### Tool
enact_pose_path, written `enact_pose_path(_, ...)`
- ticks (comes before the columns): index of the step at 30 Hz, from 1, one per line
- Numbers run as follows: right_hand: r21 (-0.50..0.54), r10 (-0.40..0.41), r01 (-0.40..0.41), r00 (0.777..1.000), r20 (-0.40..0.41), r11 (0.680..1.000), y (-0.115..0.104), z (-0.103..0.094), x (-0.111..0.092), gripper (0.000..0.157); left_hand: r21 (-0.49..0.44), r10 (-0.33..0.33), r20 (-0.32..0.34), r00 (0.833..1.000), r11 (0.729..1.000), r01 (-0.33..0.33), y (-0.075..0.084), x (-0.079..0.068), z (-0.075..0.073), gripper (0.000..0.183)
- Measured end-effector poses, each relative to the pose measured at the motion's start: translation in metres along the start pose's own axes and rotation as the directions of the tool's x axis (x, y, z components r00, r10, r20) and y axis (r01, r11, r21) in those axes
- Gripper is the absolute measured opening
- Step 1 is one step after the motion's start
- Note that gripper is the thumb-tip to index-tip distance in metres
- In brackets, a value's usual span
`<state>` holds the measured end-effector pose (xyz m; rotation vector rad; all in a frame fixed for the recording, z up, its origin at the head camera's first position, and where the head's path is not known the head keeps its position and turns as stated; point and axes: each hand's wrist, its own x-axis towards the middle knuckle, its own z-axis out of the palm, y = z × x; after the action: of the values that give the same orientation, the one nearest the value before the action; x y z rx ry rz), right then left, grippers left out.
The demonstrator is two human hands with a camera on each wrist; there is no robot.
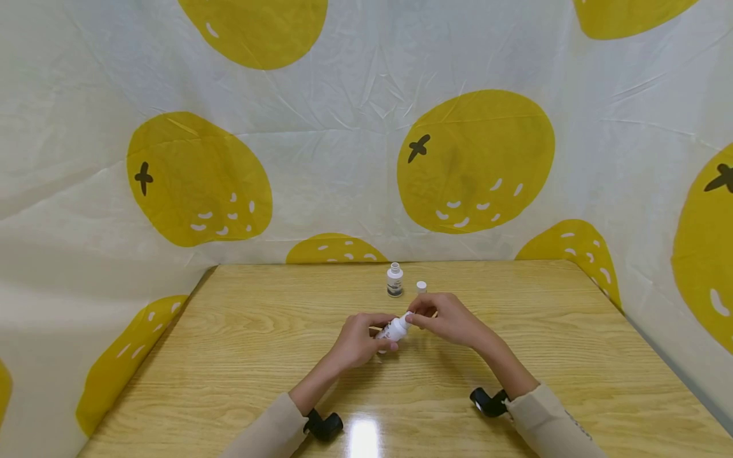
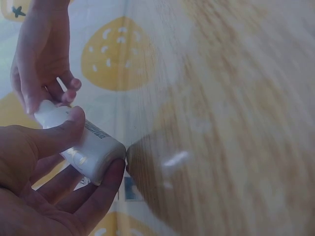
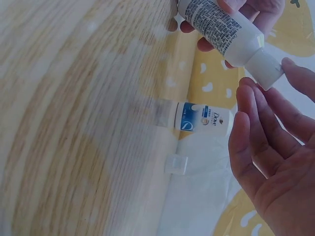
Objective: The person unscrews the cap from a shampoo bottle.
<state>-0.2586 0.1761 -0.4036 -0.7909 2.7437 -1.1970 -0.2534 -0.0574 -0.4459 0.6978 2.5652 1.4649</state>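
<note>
Behind and around everything, a pale cloth printed with large yellow fruit. Below it, a wood-grain table, a bright patch of glare at its near edge. From the near side, two beige sleeves, with a black wrist device beside each cuff. Ahead of the cuffs, the left hand — curled round the body of a tilted bottle, thumb on one side, fingers under the other, one fingertip at the base. Opposite, the right hand, thumb and fingertips pinching the white cap at the bottle's upper end. Between both grips, the bottle itself: white, printed with small dark text, base low on the left, neck past the left fingers and slanting up toward the right; contact with the table hard to tell. Just beyond, an upright bottle, Dove-labelled, neck uncapped. Smaller still, just right of that one — a loose cap.
</note>
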Motion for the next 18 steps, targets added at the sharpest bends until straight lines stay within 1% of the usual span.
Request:
enact_pose_path(7,0.001,-0.01,0.01,1.0,0.009,1.0,0.0003,-0.0005,-0.0004,0.016,-0.004,-0.012,-0.004,1.0,1.0,0.012,0.0013,-0.0002,-0.0004,0.044)
enact_pose_path(11,-0.006,-0.02,0.02,1.0,0.009,1.0,0.0001,-0.0005,-0.0005,0.018,0.004,-0.01,-0.008,1.0,1.0,0.01,0.0002,0.0006,-0.0004,0.045)
enact_pose_path(15,0.004,-0.01,0.01,1.0,0.006,1.0,0.0,-0.0003,-0.0007,0.022,0.005,-0.009,-0.01,1.0,1.0,0.009,-0.0006,0.0006,-0.0004,0.047)
enact_pose_path(18,0.019,-0.003,0.003,1.0,0.003,1.0,0.0,0.0,-0.0008,0.021,0.004,-0.011,-0.01,1.0,1.0,0.011,-0.0005,0.0004,-0.0006,0.048)
